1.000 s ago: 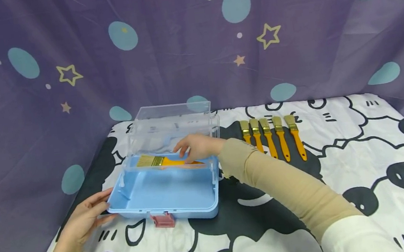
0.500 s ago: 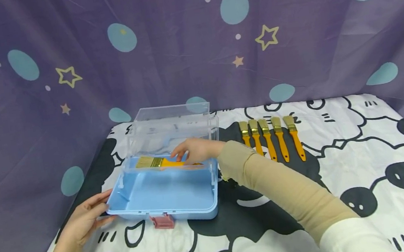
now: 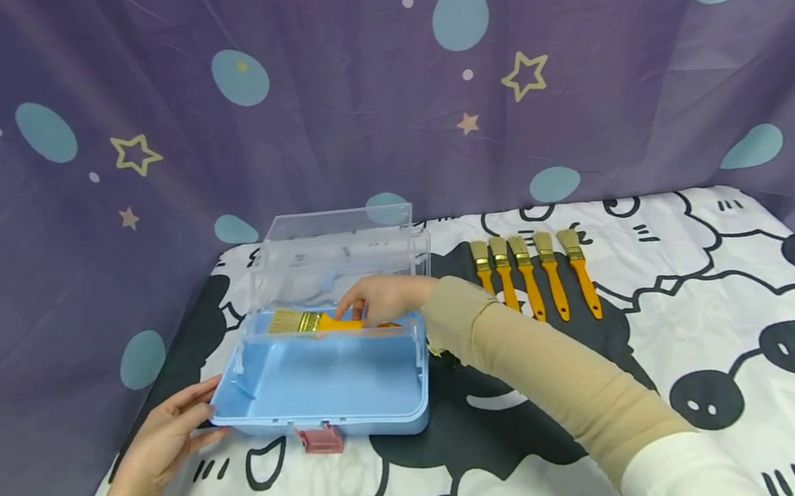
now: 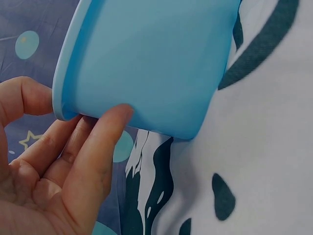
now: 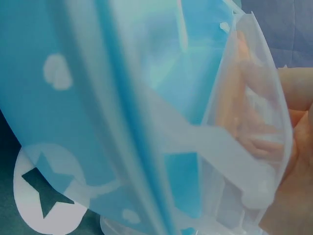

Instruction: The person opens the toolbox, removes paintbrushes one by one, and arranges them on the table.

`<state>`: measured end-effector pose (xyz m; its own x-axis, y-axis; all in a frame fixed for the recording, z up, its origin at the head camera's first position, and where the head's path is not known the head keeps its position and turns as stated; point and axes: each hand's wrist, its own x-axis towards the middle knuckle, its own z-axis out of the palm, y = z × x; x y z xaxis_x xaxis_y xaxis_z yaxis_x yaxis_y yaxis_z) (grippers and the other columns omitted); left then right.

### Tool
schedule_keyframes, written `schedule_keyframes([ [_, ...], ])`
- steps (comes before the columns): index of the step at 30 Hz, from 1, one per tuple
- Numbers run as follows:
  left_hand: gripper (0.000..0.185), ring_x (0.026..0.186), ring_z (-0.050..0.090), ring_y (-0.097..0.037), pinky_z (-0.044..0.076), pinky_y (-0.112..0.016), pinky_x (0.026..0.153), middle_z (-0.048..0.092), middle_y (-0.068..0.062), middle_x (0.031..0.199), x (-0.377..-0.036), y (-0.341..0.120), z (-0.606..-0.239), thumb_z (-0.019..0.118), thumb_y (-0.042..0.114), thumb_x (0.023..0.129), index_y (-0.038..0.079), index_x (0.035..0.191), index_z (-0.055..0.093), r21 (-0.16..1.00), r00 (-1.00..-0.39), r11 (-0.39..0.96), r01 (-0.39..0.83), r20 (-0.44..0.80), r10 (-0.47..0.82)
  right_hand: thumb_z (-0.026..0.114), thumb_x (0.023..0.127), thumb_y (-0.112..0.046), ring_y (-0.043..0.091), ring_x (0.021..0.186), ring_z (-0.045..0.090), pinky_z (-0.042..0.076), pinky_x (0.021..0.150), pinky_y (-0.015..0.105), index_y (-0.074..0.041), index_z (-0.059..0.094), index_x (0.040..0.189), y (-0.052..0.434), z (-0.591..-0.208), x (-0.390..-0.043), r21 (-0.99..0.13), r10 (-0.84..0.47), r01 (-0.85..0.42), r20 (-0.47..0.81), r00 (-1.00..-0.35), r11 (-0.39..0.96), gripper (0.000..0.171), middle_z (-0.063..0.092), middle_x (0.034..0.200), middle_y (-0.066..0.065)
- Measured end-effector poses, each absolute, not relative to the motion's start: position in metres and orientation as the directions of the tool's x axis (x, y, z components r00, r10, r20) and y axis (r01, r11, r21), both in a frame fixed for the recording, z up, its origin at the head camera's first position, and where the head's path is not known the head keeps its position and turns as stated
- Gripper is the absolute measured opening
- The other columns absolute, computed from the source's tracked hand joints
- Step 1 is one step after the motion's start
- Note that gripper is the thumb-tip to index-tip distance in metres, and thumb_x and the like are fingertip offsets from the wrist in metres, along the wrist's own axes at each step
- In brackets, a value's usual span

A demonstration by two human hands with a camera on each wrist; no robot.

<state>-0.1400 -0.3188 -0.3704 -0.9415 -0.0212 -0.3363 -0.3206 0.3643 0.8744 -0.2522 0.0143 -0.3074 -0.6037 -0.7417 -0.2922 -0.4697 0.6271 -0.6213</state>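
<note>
Left hand: the left hand (image 3: pixel 164 442) rested against the near-left corner of the blue box (image 3: pixel 317 378); in the left wrist view the fingers (image 4: pixel 93 156) lay fairly straight along the box's outer wall (image 4: pixel 146 63), touching it, not wrapped round anything.

Right hand: the right hand (image 3: pixel 387 297) reached over the box's far side, fingers curled down onto the handle of the paintbrush (image 3: pixel 313 322). Grip read as a narrow pinch on the handle; the right wrist view showed only blurred orange through clear plastic (image 5: pixel 244 122), so exact finger contact could not be confirmed there.

Brush position: inside the box, in the clear inner tray (image 3: pixel 336 330) along the far edge, below the raised transparent lid (image 3: pixel 338 247).

Long axis: roughly left to right across the box. Bristles pointed to the person's left, handle end to the right, under the right hand.

Key relation: the brush lay directly at the right hand's fingertips; the left hand was well apart from it, at the opposite, near corner. The right hand was clearly the nearer one.

Other brushes: a row of five brushes (image 3: pixel 531 277) lay on the patterned cloth (image 3: pixel 674 313) to the right of the box, bristles away from the person, handles toward them, apart from both hands.

Latch: pink clasp (image 3: pixel 319 438) at the front of the box, hanging free.
</note>
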Motion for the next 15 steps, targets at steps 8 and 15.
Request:
schedule_keyframes([
  [8, 0.065, 0.089, 0.059, 0.004, 0.056, -0.033, 0.080, 0.038, -0.022, 0.142, -0.1401, -0.3196, -0.3708, 0.048, 0.005, 0.091, -0.008, 0.147, 0.018, 0.880, -0.945, 0.358, -0.311, -0.328, -0.014, 0.049, 0.091, 0.005, 0.021, 0.115, 0.053, 0.044, 0.065, 0.022, -0.017, 0.054, 0.135, 0.0159, -0.3093, -0.2523, -0.669, -0.752, -0.444, -0.271, -0.601, 0.596, 0.050, 0.055, 0.129, 0.009],
  [15, 0.065, 0.089, 0.059, 0.001, 0.056, -0.034, 0.080, 0.026, -0.030, 0.148, -0.1398, -0.3186, -0.3716, 0.047, 0.004, 0.090, -0.006, 0.148, 0.019, 0.865, -0.933, 0.361, -0.349, -0.358, -0.044, 0.050, 0.090, 0.005, 0.021, 0.120, 0.051, 0.048, 0.075, 0.022, -0.017, 0.055, 0.134, 0.0160, -0.3109, -0.2532, -0.689, -0.753, -0.423, -0.276, -0.597, 0.588, 0.049, 0.055, 0.131, 0.007],
])
